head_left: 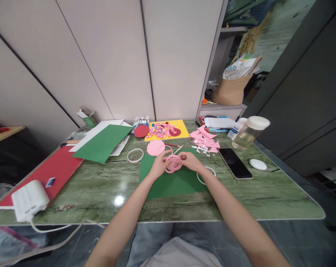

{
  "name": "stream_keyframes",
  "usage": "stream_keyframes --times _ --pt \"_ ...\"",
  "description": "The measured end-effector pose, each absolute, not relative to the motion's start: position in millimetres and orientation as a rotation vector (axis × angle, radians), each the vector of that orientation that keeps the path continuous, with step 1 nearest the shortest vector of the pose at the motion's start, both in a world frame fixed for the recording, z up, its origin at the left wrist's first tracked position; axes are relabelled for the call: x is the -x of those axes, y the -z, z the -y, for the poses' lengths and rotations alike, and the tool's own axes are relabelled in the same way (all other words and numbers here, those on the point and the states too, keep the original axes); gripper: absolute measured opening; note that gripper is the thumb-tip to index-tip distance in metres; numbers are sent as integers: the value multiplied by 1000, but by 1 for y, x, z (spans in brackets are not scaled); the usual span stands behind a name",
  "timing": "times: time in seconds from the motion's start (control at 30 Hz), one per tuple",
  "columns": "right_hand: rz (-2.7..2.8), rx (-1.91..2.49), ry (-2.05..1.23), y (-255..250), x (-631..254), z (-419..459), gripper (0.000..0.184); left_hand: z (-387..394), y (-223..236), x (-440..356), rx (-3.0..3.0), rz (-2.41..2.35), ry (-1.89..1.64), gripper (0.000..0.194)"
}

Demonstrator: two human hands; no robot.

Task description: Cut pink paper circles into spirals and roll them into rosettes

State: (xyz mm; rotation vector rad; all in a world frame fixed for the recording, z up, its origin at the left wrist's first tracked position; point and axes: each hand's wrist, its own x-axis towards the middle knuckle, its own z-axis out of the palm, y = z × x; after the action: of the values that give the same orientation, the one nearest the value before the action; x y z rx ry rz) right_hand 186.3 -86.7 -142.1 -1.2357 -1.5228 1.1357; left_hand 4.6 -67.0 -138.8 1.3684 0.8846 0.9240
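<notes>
Between my two hands is a pink paper spiral (173, 163), its coiled strip hanging loosely in rings. My left hand (159, 164) pinches its left side, and my right hand (190, 161) pinches the right side with fingers closed. Beneath them lies a green paper sheet (173, 187). A pink paper circle (156, 147) rests just beyond my left hand. Behind my hands are a red pencil (172, 145) and a pale pointed stick (178, 149). One white ring (135, 155) lies to the left; another white ring (206, 181) is partly under my right forearm.
Pink paper scraps (204, 139), a phone (235, 163) and a lidded bottle (250, 132) stand or lie to the right. Pink beads (162, 129) cover a yellow sheet (183, 128) at the back. Leftward are another green sheet (102, 142), a red sheet (63, 167) and a white power bank (30, 199).
</notes>
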Motion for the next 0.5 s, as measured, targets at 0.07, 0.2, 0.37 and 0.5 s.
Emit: stream_keyframes --times 0.07,0.2,0.37,0.5 --pt "1430 1238 -1167 146 -186 86 21 64 143 -4 -1333 -903 -958 48" --pt "1219 1211 -1209 150 -185 83 21 59 147 -5 -1211 -908 -1006 43" --pt "967 1127 -1236 146 -188 81 24 57 143 -2 -991 -904 -1003 33" --pt "841 1055 -1269 144 -193 80 23 59 144 1 -861 -870 -921 31"
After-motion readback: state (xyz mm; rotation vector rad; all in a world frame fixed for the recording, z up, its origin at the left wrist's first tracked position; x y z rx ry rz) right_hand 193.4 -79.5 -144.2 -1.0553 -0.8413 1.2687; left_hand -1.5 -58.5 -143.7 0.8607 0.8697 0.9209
